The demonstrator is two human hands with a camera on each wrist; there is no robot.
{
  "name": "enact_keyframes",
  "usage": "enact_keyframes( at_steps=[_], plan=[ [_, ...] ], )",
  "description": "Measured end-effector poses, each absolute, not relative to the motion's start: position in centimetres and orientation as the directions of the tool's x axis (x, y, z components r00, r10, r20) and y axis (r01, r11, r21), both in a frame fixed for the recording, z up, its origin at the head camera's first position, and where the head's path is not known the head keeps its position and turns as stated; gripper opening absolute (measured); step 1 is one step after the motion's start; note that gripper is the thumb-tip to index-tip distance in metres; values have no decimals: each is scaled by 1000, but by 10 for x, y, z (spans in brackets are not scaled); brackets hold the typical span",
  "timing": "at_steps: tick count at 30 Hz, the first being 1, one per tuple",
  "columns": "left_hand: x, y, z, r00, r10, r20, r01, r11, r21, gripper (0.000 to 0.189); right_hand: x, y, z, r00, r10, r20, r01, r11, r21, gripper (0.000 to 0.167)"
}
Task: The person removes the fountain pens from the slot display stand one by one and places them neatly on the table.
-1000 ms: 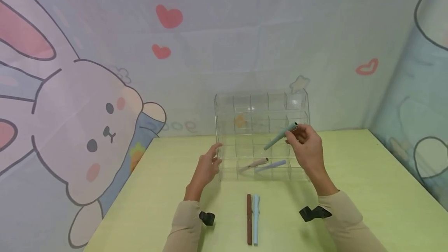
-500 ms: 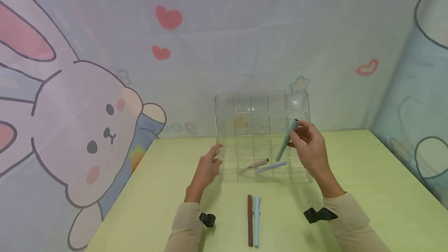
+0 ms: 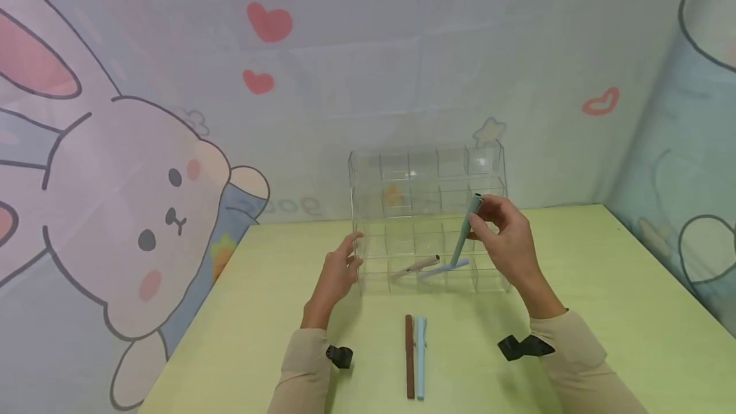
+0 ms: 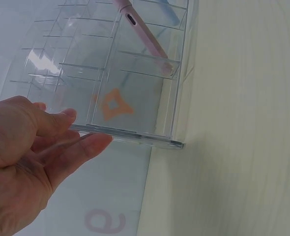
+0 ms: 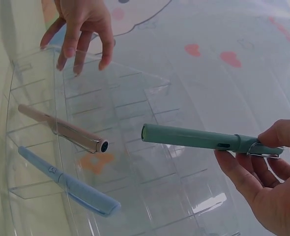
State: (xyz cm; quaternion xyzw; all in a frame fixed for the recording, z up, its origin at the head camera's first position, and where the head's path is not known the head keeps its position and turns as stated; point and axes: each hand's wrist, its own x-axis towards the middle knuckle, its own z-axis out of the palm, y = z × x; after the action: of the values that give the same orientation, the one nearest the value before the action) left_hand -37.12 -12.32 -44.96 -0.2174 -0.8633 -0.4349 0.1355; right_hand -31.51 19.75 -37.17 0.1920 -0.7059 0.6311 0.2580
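My right hand (image 3: 508,241) pinches a green pen (image 3: 464,232) with a metal clip. In the head view it points steeply down before the clear compartment rack (image 3: 397,168), its lower end overlapping a lavender-blue pen (image 3: 437,270). The right wrist view shows the green pen (image 5: 184,136) apart from the pens in the rack. My left hand (image 3: 336,276) grips the rack's left side panel, with thumb and fingers (image 4: 93,145) on either side of its edge. A pinkish-beige pen (image 5: 61,129) and the blue pen (image 5: 69,182) lie slanted in bottom-row compartments.
A brown pen (image 3: 409,356) and a light blue pen (image 3: 421,358) lie side by side on the yellow-green table (image 3: 259,337), in front of the rack. Behind the rack hangs a cloth (image 3: 368,82) printed with a rabbit and hearts.
The green pen has swung from a leftward slant to steeper, its lower end shifting right and down toward the bottom row. My left hand stays at the rack's side.
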Motion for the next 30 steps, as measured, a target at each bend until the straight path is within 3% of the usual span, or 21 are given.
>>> enact_keyframes(
  at_steps=[6, 30],
  plan=[
    [-372, -124, -449, -875, 259, 409, 482, 544, 687, 55, -314, 197, -371, -797, 25, 603, -598, 99, -795, 40],
    [-374, -124, -452, -882, 255, 396, 470, 524, 711, 55, -312, 193, -373, -794, -68, 605, -605, 187, -774, 38]
  ],
)
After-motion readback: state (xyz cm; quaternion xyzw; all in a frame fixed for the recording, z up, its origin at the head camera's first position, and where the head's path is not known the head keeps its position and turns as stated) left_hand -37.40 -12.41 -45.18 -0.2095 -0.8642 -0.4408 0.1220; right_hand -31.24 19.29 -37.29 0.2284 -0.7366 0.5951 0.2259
